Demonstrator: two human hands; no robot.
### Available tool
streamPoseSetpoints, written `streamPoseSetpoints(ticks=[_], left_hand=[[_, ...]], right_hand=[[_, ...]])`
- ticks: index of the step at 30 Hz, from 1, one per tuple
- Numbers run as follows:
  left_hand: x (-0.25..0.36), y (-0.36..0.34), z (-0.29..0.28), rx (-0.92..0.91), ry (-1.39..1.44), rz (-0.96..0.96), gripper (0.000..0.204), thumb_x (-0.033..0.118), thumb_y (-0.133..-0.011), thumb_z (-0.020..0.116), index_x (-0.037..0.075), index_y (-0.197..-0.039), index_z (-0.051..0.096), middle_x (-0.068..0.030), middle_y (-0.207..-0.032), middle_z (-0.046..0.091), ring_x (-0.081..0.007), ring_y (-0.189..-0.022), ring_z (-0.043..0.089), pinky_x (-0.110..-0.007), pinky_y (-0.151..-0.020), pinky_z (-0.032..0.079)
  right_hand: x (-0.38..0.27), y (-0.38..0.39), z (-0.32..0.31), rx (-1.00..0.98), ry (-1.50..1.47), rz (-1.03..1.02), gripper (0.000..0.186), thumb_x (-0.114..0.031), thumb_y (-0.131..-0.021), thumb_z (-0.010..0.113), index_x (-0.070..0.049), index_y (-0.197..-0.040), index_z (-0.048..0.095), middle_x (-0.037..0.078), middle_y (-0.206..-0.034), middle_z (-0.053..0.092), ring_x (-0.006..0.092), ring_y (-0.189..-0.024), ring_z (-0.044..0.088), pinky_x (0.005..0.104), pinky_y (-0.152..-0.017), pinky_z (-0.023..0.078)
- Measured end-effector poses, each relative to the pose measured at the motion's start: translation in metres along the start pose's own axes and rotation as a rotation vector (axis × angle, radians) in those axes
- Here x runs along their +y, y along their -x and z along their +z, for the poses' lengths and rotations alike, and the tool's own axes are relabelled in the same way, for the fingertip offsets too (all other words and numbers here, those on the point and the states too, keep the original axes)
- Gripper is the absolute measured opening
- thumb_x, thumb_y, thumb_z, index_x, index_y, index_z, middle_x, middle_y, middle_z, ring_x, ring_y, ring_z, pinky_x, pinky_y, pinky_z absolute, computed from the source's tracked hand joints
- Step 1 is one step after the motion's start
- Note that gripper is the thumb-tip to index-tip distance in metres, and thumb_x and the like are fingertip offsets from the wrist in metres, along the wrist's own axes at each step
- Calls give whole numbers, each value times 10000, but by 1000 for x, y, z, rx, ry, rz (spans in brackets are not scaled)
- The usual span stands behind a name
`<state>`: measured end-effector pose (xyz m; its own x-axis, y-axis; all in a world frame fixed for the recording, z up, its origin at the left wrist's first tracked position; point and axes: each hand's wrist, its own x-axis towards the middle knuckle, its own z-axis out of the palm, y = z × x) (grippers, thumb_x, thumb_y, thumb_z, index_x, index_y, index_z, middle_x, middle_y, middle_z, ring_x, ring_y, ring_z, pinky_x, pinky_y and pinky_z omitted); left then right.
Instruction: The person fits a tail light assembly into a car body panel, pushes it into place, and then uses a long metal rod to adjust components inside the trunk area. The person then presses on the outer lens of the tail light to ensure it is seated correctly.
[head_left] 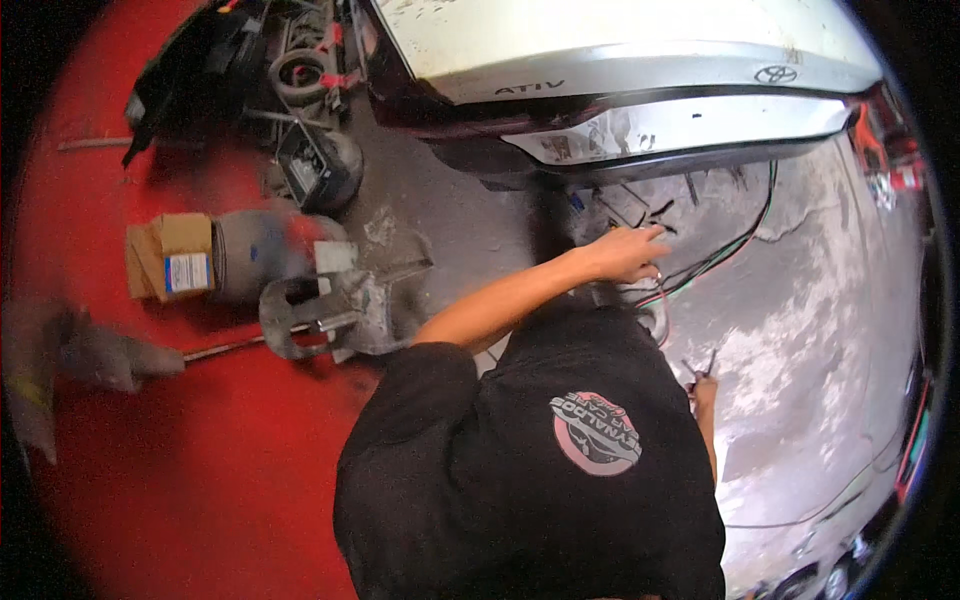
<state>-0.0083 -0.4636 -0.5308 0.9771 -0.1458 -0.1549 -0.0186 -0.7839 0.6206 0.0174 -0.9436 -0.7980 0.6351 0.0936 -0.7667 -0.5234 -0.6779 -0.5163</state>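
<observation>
My left arm reaches across in front of my body, and my left hand (632, 255) hovers over the grey floor below the car's rear bumper (690, 130). Its fingers are parted and bent, with nothing visible between them. Beyond the fingertips lie small dark pieces and thin rods (625, 207). Black, green and red cables or hoses (722, 252) run past that hand. Lower and to the right, my right hand (704, 390) is closed around a slim dark tool with two prongs (700, 366); its exact kind is unclear.
A white car's rear (640, 50) spans the top. To the left are an opened cardboard box (185, 255), a grey cylinder (255, 250), a metal stand (330, 310) and a dark box-like unit (305, 165). Red floor (220, 480) covers the left; worn grey floor (790, 370) the right.
</observation>
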Motion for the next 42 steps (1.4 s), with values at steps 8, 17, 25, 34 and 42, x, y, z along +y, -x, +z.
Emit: streamPoseSetpoints(ticks=[8,17,25,34,42], left_hand=[[-94,110,-178,661,-144,213,197,61,-845,636,40,-1035,685,-171,-954,706,-331,-865,697,-404,-760,559],[-203,178,-308,857,-361,256,249,-41,-874,575,-25,-1093,691,-166,-1115,681,-325,-1084,628,-387,-919,494],[-233,236,-240,487,-500,378,334,17,-825,603,-7,-1153,659,-150,-1231,627,-347,-1188,520,-434,-1000,379],[-269,216,-214,122,-880,476,684,190,-887,612,3,-1484,334,-344,-1522,275,-465,-1454,223,-613,-1167,176],[-271,220,-233,85,-877,662,692,174,-882,635,45,-1494,340,-331,-1519,281,-464,-1435,266,-557,-1180,217]], right_hand=[[9,79,112,328,-316,76,346,-257,-985,547,42,-1146,616,83,-615,592,152,-435,520,305,-388,409],[-26,196,327,302,-417,201,327,-231,-1005,535,1,-1220,617,100,-675,654,133,-433,515,283,-403,414],[-33,257,424,270,-464,287,294,-209,-990,538,-35,-1195,656,101,-691,677,133,-465,540,295,-439,437],[-27,336,571,503,-635,291,326,-190,-1009,514,-8,-1260,614,103,-716,665,131,-488,550,285,-436,440],[8,395,738,441,-747,388,298,-224,-967,571,52,-890,655,149,-633,668,209,-461,615,346,-430,486]])
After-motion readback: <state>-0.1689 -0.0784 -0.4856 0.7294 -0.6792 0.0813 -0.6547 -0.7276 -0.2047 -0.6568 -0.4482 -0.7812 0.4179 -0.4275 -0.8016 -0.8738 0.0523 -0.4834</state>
